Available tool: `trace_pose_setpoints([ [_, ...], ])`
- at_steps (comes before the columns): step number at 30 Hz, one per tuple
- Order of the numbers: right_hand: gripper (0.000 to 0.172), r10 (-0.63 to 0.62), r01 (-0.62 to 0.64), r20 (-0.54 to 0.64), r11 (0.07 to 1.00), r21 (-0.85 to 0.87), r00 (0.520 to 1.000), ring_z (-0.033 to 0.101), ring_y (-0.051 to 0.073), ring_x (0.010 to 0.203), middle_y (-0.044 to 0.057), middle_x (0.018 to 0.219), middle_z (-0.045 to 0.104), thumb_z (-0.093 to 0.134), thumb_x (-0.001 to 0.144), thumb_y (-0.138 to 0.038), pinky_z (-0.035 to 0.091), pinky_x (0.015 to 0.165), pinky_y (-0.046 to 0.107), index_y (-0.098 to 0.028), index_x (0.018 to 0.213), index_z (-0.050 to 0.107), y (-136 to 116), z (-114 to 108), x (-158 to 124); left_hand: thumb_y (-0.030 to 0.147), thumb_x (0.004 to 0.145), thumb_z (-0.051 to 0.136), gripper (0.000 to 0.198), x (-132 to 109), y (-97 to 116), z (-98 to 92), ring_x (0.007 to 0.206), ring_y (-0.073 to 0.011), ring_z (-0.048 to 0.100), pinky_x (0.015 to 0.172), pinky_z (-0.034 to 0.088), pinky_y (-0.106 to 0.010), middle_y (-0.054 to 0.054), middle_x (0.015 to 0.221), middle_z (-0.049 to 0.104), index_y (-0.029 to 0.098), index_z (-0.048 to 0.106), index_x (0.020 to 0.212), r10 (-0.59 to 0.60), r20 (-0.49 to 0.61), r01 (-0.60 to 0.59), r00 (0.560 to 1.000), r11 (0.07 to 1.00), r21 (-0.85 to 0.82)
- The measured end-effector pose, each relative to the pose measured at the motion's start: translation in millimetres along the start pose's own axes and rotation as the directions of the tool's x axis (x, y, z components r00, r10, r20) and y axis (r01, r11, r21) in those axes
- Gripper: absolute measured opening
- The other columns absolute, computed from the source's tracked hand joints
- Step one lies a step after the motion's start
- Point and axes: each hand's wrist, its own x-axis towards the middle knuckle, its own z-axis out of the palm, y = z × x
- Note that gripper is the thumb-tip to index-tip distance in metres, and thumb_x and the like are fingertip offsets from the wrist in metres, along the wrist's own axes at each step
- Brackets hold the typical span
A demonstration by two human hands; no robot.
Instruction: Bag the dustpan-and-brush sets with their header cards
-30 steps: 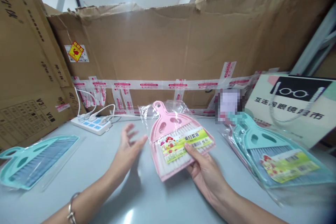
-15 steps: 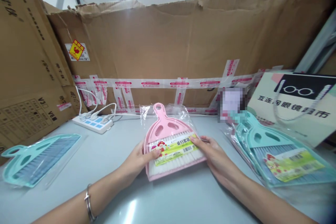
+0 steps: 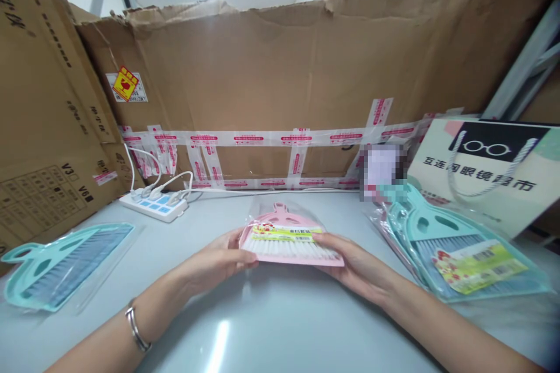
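A pink dustpan and brush set (image 3: 289,242) in clear plastic wrap, with a yellow-green label, is held over the middle of the table. Its handle points away from me, and the pan is tilted so that its front edge faces me. My left hand (image 3: 225,259) grips its left side, thumb along the front corner. On the right side, my right hand (image 3: 345,259) has its thumb on top near the label and its other fingers underneath, mostly hidden. A bracelet (image 3: 137,329) circles my left wrist.
Left lies a wrapped teal dustpan set (image 3: 65,265). More wrapped sets, a teal one (image 3: 464,245) on top, are stacked at right before a paper bag (image 3: 485,169). A white power strip (image 3: 153,204) stands at back left. Cardboard (image 3: 245,70) walls the table (image 3: 262,332).
Both hands have tipped the pink set from facing me to a flatter angle, so its front edge now shows and its face looks foreshortened. The view has shifted slightly.
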Motion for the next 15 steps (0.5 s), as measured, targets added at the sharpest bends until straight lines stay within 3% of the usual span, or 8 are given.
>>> trace_pose_setpoints([
  [2,0.037,-0.014,0.014,0.079,1.0,0.0,0.997,0.064,0.019,0.092,0.013,0.099,0.068,0.066,0.067,-0.01,0.05,0.086,0.029,-0.008,0.104,0.06,-2,1,-3,0.015,0.062,0.071,0.054,1,1,-3.9,0.097,-0.0157,0.058,0.082,0.045,-0.022,-0.011,0.113,0.061,0.015,0.055,0.114,0.039,-0.002,-0.039,0.999,0.999,0.004],
  [4,0.041,-0.033,0.034,0.114,0.999,-0.004,0.993,0.063,0.02,0.095,0.013,0.101,0.068,0.067,0.063,-0.006,0.049,0.088,0.029,-0.008,0.104,0.061,-2,3,-5,0.018,0.061,0.073,0.045,4,-3,-6.2,0.087,-0.0133,0.06,0.077,0.046,-0.021,-0.009,0.101,0.065,0.013,0.059,0.104,0.052,-0.112,-0.05,0.992,0.998,0.027],
  [7,0.037,-0.063,0.062,-0.014,0.997,-0.04,0.998,0.064,0.02,0.092,0.011,0.1,0.068,0.07,0.061,-0.007,0.054,0.079,0.025,-0.01,0.097,0.063,3,4,-3,0.034,0.065,0.07,0.029,10,-13,-5.6,0.051,-0.0066,0.055,0.053,0.042,-0.018,-0.002,0.063,0.065,0.011,0.06,0.079,0.016,-0.323,0.033,0.946,0.989,0.145],
  [10,0.026,-0.064,0.055,-0.18,0.997,-0.054,0.982,0.066,0.018,0.085,0.01,0.097,0.069,0.07,0.065,-0.012,0.057,0.066,0.018,-0.011,0.09,0.065,5,2,0,0.051,0.07,0.059,0.04,9,-13,-5.2,0.033,-0.0056,0.045,0.041,0.033,-0.018,0.001,0.041,0.055,0.012,0.055,0.064,0.01,-0.379,0.122,0.925,0.939,0.322],
  [12,0.022,-0.07,0.063,-0.237,0.997,-0.038,0.969,0.067,0.017,0.081,0.01,0.094,0.069,0.069,0.067,-0.014,0.057,0.062,0.016,-0.009,0.088,0.065,4,0,1,0.057,0.072,0.053,0.045,4,-5,-8.8,0.041,-0.0094,0.054,0.045,0.039,-0.02,-0.002,0.051,0.062,0.012,0.057,0.073,0.018,-0.307,0.105,0.952,0.92,0.378],
  [14,0.021,-0.075,0.07,-0.266,0.997,-0.03,0.961,0.067,0.016,0.076,0.01,0.089,0.07,0.069,0.067,-0.014,0.057,0.061,0.015,-0.009,0.087,0.065,2,0,2,0.056,0.076,0.048,0.051,-4,4,-15.1,0.062,-0.0147,0.064,0.059,0.046,-0.025,-0.008,0.08,0.069,0.015,0.052,0.106,0.052,-0.224,0.04,0.973,0.921,0.388],
  [15,0.022,-0.077,0.071,-0.27,0.997,-0.034,0.96,0.067,0.015,0.074,0.009,0.088,0.07,0.069,0.067,-0.015,0.057,0.061,0.014,-0.009,0.088,0.065,1,0,2,0.053,0.078,0.047,0.056,-7,7,-18.3,0.075,-0.017,0.065,0.068,0.048,-0.029,-0.01,0.096,0.067,0.02,0.04,0.123,0.086,-0.185,-0.005,0.979,0.917,0.399],
])
